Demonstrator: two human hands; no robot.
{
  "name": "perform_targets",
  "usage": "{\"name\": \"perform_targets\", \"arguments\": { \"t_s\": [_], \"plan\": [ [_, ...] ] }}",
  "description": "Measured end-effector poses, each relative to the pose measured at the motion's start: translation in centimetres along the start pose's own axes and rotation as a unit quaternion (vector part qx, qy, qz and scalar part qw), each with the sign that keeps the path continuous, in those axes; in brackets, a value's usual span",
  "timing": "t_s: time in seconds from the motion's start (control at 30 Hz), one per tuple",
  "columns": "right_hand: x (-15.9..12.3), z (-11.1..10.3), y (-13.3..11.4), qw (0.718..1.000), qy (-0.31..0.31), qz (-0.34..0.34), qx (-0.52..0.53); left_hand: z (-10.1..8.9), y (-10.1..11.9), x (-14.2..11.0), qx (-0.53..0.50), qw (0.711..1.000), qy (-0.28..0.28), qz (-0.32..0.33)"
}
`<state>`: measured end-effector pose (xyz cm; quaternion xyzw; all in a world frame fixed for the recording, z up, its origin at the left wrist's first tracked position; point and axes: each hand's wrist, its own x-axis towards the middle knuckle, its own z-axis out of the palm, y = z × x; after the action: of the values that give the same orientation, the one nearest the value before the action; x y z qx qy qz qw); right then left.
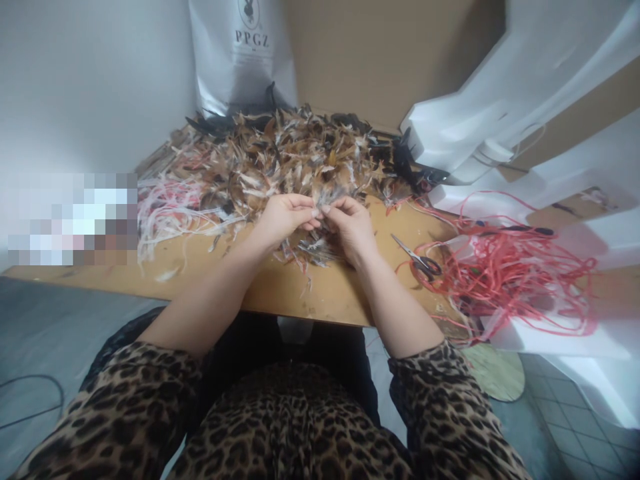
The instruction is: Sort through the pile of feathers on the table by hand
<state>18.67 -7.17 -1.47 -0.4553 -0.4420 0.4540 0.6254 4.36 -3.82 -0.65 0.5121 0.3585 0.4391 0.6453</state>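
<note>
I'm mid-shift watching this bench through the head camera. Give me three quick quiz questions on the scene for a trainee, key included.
1. True or false: the scissors lie on the table, to the right of the right hand.
2. Fill in: the large letters on the white bag behind the feather pile read ____.
3. Which do the fingertips of the left hand and right hand hold between them?
A) the scissors
B) greyish feathers
C) the white bag

Key: 1. True. 2. PPGZ. 3. B.
</note>
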Motion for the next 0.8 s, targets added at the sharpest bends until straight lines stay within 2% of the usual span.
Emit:
{"name": "perform_targets", "arguments": {
  "t_s": [0.33,0.8],
  "plan": [
    [0.23,-0.41,-0.10,0.998,-0.026,0.055,0.024,-0.24,-0.14,0.09,-0.012,1.000,-0.012,-0.015],
    [0.07,-0.46,-0.56,0.999,-0.014,0.042,-0.016,-0.03,0.38,-0.23,0.012,1.000,0.001,-0.012]
  ]
}}
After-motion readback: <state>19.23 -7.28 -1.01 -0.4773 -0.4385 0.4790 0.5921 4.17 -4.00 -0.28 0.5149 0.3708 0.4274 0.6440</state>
